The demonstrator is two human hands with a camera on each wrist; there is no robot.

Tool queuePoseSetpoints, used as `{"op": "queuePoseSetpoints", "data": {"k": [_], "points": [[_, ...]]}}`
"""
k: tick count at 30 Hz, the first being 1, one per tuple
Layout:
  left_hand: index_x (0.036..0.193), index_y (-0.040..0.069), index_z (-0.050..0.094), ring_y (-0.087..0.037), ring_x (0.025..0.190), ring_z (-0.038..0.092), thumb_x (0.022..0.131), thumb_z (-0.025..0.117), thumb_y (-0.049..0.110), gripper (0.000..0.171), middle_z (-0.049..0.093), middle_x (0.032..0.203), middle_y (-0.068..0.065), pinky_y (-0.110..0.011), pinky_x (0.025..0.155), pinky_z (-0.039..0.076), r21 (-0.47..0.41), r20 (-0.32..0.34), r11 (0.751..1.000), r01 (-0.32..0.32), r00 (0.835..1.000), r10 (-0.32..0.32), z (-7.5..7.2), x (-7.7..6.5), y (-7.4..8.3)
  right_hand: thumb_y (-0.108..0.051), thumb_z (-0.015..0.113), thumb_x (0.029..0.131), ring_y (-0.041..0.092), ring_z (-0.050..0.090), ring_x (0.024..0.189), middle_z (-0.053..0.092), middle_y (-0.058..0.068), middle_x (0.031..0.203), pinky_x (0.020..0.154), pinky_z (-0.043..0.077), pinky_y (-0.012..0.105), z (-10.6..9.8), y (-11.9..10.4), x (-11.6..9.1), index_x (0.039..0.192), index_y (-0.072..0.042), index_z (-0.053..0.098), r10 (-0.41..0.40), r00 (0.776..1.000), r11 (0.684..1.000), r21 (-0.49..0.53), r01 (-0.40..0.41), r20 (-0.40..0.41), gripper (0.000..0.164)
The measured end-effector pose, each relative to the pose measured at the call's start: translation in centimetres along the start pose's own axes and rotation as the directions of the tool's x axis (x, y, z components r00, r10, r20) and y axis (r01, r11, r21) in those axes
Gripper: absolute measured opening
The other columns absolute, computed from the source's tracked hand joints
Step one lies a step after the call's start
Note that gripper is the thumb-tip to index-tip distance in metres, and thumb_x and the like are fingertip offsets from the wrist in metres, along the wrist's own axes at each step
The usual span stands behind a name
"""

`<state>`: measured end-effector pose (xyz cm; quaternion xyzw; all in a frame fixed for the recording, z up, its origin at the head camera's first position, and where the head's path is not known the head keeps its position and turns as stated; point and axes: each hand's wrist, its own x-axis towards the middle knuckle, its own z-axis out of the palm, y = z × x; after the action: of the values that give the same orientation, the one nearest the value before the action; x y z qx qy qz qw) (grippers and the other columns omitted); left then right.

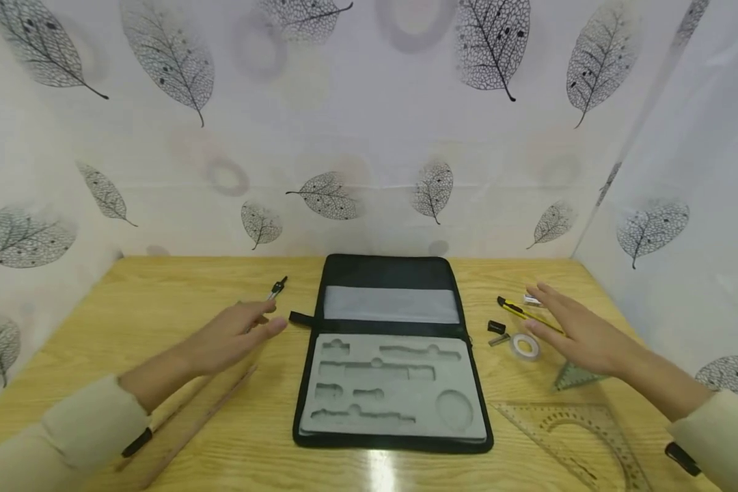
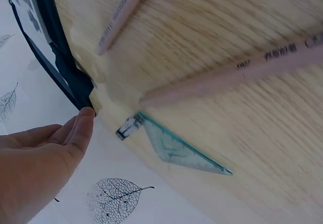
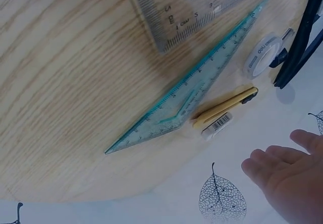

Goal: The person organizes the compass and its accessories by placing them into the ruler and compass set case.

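A zip case [image 1: 393, 444] lies unfolded between my hands, its grey foam insert [image 1: 400, 393] showing several shaped recesses. To its left my left hand [image 1: 234, 335] hovers palm inward, fingers extended and holding nothing. Past its fingertips lies a compass [image 1: 277, 287]; two pink pencils [image 2: 252, 72] and a teal set square [image 2: 181, 156] also lie on that side. My right hand [image 1: 581, 335] is held out on the other side, fingers straight, with nothing in it. A yellow utility knife [image 1: 516, 309], an eraser [image 1: 531, 299] and a roll of tape [image 1: 525, 346] are near its fingers.
A green set square [image 1: 572, 377] lies partly under the right hand in the head view. Closer in is a large transparent set square [image 1: 529, 420]. Beside the tape are a small black piece [image 1: 496, 326] and a thin metal piece [image 1: 499, 339]. Leaf-patterned cloth [image 1: 369, 137] walls the table [image 1: 264, 458].
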<state>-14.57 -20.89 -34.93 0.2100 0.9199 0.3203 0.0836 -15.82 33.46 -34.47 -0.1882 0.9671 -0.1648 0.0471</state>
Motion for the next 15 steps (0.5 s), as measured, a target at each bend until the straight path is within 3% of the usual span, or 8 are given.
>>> {"op": "queuePoseSetpoints", "data": {"k": [4, 8, 12, 15], "points": [[0.133, -0.005, 0.058, -0.029, 0.107, 0.066, 0.105, 0.043, 0.044, 0.059, 0.067, 0.124, -0.018, -0.049, 0.09, 0.055, -0.012, 0.001, 1.0, 0.027, 1.0, -0.027, 0.5, 0.1, 0.4, -0.038, 0.048, 0.104, 0.058, 0.032, 0.136, 0.031, 0.032, 0.155, 0.103, 0.028, 0.075, -0.2, -0.6, -0.3, 0.152, -0.002, 0.036, -0.025, 1.0, 0.999, -0.021, 0.025, -0.014, 0.061], [0.125, -0.004, 0.065, -0.023, 0.097, 0.069, 0.102, 0.052, 0.044, 0.054, 0.072, 0.111, -0.011, -0.04, 0.083, 0.059, -0.088, 0.043, 0.993, 0.075, 0.997, -0.071, 1.1, 0.1, 0.9, -0.033, 0.05, 0.104, 0.055, 0.043, 0.13, 0.047, 0.031, 0.144, 0.103, 0.034, 0.071, 0.1, -0.9, -0.5, 0.144, 0.004, 0.047, -0.068, 0.997, 0.997, -0.034, 0.067, -0.029, 0.054], [0.114, -0.004, 0.069, -0.021, 0.081, 0.068, 0.1, 0.059, 0.033, 0.041, 0.071, 0.091, -0.009, -0.033, 0.072, 0.059, -0.241, 0.117, 0.964, 0.111, 0.99, -0.085, 1.9, 0.1, 1.6, -0.031, 0.051, 0.104, 0.053, 0.052, 0.123, 0.058, 0.029, 0.133, 0.1, 0.04, 0.068, 0.3, -0.9, -0.8, 0.136, 0.008, 0.053, -0.084, 0.996, 0.996, -0.034, 0.083, -0.037, 0.05], [0.112, -0.005, 0.07, -0.019, 0.081, 0.068, 0.099, 0.061, 0.028, 0.036, 0.071, 0.09, -0.009, -0.032, 0.072, 0.06, -0.314, 0.145, 0.936, 0.16, 0.982, -0.119, 2.5, 0.1, 2.2, -0.031, 0.05, 0.105, 0.051, 0.055, 0.121, 0.062, 0.028, 0.129, 0.099, 0.042, 0.067, 0.4, -1.0, -1.0, 0.132, 0.008, 0.057, -0.091, 0.995, 0.995, -0.035, 0.09, -0.039, 0.048]]}}
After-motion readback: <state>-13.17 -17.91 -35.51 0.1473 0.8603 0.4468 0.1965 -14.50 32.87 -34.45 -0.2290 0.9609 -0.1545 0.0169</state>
